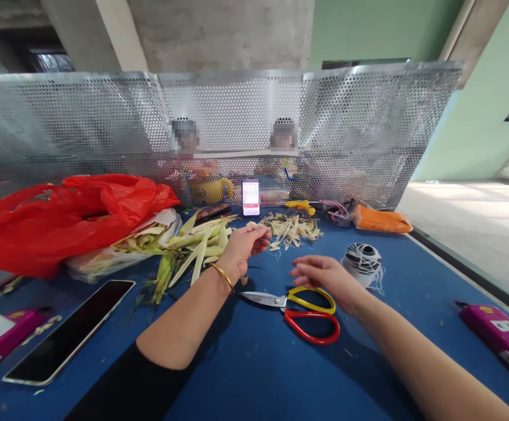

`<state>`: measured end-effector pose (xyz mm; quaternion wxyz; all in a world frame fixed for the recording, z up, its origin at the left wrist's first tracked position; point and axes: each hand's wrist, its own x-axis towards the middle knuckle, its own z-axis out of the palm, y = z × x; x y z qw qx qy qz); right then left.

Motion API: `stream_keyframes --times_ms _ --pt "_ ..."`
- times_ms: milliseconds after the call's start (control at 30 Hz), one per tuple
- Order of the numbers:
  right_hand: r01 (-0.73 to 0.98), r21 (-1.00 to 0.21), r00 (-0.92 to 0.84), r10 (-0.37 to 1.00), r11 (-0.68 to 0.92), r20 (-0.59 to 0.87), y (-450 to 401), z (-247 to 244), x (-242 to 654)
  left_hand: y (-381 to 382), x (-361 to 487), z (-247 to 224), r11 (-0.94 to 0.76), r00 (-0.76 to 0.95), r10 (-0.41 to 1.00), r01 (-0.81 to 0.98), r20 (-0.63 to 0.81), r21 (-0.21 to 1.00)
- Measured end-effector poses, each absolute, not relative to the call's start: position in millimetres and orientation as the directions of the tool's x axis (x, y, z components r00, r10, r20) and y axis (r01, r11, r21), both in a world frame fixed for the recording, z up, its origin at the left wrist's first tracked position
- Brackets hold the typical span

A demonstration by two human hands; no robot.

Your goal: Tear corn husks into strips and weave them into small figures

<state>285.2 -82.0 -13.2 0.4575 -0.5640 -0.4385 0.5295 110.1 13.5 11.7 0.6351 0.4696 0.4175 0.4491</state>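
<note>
My left hand (pixel 248 245) is raised over the blue table, its thumb and fingers pinched together on something I cannot make out. Beside it on the left lie long pale green corn husks (pixel 199 242), and just beyond it is a pile of shredded husk strips (pixel 293 229). My right hand (pixel 322 275) hovers near the scissors' handles, fingers slightly apart, with nothing visible in it. The scissors (pixel 291 301), with one yellow and one red handle, lie below and between the hands. A spool of white string (pixel 362 263) stands to the right of my right hand.
A red plastic bag (pixel 70 219) and a black phone (pixel 72 330) are at left. A lit phone (pixel 250 197) stands before a perforated metal screen (pixel 236 96), with two people behind it. Further right are an orange packet (pixel 381 220) and a magenta power strip (pixel 502 336).
</note>
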Motion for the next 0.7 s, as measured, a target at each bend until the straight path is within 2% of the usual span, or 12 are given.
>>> stream_keyframes --times_ms 67,100,167,233,300,400,700 --pt "0.370 -0.926 -0.029 0.996 -0.066 -0.083 -86 -16 280 13 109 14 0.149 0.248 0.963 -0.177 -0.102 0.973" --pt "0.561 -0.827 -0.072 0.997 0.036 -0.005 -88 -16 278 13 108 16 0.139 0.247 0.964 -0.174 -0.094 0.975" --pt "0.831 -0.514 -0.182 0.977 0.211 0.108 -93 -14 276 13 105 21 0.106 0.242 0.968 -0.166 -0.064 0.980" --pt "0.928 -0.226 -0.275 0.955 0.294 0.113 -95 -12 277 14 101 26 0.053 0.221 0.975 -0.156 -0.017 0.986" --pt "0.939 -0.072 -0.332 0.941 0.336 0.069 -96 -11 279 16 97 31 -0.015 0.180 0.983 -0.137 0.039 0.991" --pt "0.930 -0.009 -0.368 0.929 0.368 0.032 -95 -14 280 16 92 36 -0.116 0.135 0.983 -0.075 0.125 0.990" --pt "0.920 -0.027 -0.390 0.920 0.391 0.026 -98 -13 277 5 57 25 -0.269 0.156 0.958 0.213 0.239 0.939"
